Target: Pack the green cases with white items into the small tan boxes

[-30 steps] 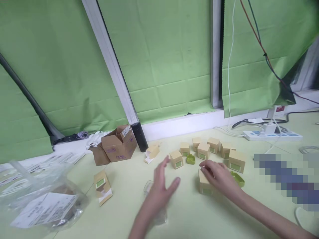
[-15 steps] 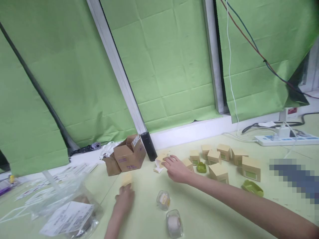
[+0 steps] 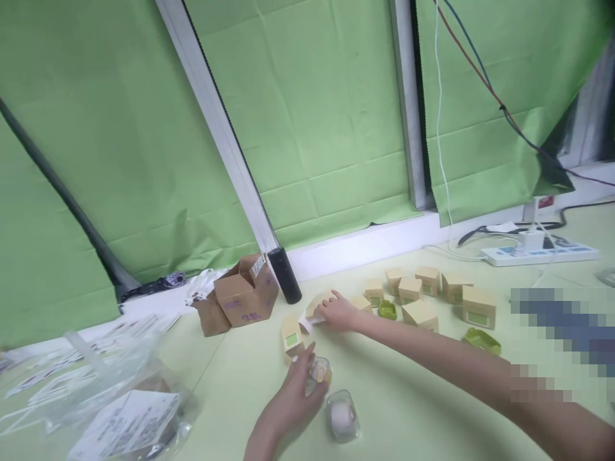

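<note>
My left hand point(image 3: 296, 398) curls round a small clear plastic case point(image 3: 318, 369), thumb on one side and fingers on the other. The case still rests on the table and has a pale roll inside. A second clear case point(image 3: 343, 417) with a white roll lies nearer me. Just beyond my left fingers stands a small pale-yellow box point(image 3: 291, 334) with a green window. My right hand point(image 3: 337, 312) has its fingers bent down onto a pale-yellow cardboard piece point(image 3: 316, 303), beside a white paper flap point(image 3: 306, 322). Its fingertips are partly hidden.
Several house-shaped yellow boxes point(image 3: 479, 307) and two green trays point(image 3: 482, 340) stand on the right. An opened brown carton point(image 3: 246, 298) and a black cylinder point(image 3: 284, 275) are at the back. A plastic bag point(image 3: 129, 410) lies left; a power strip point(image 3: 541, 255) back right.
My left hand has set down the yellow box to the right of where it was and moved nearer to the clear case. My right hand stays at the cardboard piece.
</note>
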Action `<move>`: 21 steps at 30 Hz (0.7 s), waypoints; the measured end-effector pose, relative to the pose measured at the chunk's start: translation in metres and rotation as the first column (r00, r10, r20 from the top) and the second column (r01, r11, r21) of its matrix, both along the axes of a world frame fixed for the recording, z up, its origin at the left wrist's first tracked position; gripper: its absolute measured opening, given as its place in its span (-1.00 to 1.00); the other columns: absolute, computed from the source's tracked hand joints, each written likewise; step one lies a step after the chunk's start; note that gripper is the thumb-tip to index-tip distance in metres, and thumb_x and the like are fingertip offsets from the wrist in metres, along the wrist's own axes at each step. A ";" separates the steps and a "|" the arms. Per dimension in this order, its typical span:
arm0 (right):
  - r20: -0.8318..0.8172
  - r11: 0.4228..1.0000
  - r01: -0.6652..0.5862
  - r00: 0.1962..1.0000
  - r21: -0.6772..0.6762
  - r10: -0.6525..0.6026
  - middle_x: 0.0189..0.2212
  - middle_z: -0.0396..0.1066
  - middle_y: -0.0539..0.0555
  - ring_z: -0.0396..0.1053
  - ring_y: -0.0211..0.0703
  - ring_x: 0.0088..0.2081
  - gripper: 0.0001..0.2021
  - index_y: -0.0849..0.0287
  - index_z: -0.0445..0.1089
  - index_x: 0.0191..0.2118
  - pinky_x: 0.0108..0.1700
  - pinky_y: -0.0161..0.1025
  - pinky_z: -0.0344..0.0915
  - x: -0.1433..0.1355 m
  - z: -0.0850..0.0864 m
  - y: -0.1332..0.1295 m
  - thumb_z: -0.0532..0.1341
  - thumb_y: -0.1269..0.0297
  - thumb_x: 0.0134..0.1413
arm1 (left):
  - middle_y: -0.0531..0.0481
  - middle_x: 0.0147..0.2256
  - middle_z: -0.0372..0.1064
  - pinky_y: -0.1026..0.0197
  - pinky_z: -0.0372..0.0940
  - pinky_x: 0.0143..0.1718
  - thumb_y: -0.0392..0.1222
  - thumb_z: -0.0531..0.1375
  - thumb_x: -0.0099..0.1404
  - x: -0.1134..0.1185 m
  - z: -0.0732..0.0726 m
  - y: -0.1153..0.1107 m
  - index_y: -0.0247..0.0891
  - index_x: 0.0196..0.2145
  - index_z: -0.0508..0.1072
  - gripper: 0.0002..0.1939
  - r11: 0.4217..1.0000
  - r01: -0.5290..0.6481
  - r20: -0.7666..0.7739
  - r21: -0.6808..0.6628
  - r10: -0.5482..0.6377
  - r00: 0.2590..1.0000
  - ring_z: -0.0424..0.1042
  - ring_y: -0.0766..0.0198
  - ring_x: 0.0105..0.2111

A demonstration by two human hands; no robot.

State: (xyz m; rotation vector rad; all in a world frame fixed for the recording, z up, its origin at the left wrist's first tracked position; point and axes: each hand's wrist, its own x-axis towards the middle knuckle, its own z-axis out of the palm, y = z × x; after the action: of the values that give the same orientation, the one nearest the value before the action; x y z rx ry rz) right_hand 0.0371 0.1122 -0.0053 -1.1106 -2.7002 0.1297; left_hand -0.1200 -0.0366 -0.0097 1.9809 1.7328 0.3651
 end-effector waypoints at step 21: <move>-0.528 0.157 -0.724 0.320 -0.672 -0.787 -0.33 0.43 0.10 0.46 -0.23 -0.26 -0.69 0.21 0.27 -0.24 0.00 -0.19 0.24 0.141 -0.031 -0.130 0.00 0.05 0.14 | -0.18 0.02 0.27 -0.02 0.19 -0.04 -0.60 -0.05 -0.09 0.156 0.035 -0.001 -0.27 0.07 0.22 -0.28 0.804 0.514 -0.374 0.298 -0.398 0.838 0.21 -0.02 0.00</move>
State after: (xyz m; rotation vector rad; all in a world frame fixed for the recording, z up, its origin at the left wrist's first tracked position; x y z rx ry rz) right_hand 0.1784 -0.0178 -0.0361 -0.6733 -0.8956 2.1652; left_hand 0.0362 -0.0380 0.0252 2.7902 1.3247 0.2617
